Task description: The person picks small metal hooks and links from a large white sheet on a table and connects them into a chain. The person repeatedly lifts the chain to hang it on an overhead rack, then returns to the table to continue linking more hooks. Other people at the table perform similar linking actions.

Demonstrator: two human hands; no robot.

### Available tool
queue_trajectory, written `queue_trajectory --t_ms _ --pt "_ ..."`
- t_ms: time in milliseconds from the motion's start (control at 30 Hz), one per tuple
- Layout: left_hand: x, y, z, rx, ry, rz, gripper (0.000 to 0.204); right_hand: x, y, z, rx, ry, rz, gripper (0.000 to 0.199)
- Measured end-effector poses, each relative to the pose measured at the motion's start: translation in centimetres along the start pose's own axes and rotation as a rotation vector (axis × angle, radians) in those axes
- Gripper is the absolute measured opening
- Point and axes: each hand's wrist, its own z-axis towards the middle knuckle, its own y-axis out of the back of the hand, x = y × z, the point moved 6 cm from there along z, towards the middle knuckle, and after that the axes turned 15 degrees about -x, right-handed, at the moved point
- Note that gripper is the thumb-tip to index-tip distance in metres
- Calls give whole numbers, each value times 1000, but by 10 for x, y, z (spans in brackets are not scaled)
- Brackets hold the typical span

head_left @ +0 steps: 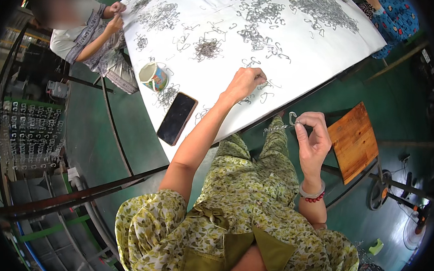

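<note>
My right hand [314, 141], wearing a bangle and a red bead bracelet, is raised beside the table edge. Its thumb and fingers pinch a carabiner-shaped metal hook [292, 117]. Thin shiny metal bits [276, 128] show by the hook, too small to make out. Over the white table [296, 56], my left hand [245, 83] has its fingertips pressed together at a few loose bent wire pieces [265, 96]. Whether one of these is between the fingers is hidden. More wire pieces [244, 100] lie partly under that hand.
Heaps of bent wire pieces [207, 49] cover much of the table. A phone [177, 118] and a colourful paper tub [153, 77] stand near its left edge. One person [91, 38] sits at left, another [400, 22] at far right. A wooden stool [354, 142] is at right.
</note>
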Motion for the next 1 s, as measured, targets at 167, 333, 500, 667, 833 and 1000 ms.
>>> queue_trajectory --t_ms 167,333,500,667,833,1000 --pt "9 -3 4 -40 -8 40 16 -7 2 2 1 -23 2 10" --pt "43 84 25 -403 -56 259 16 -5 3 6 -2 -36 14 10" --pt "108 130 57 -527 -111 594 29 -8 -4 8 27 -64 39 8" --pt "133 106 75 -192 -83 410 23 -8 -2 11 27 -54 35 9" --pt "97 137 66 -461 37 124 18 -5 5 12 24 -61 -7 8" --pt "112 158 59 -638 164 -214 20 -1 6 9 6 -31 14 7"
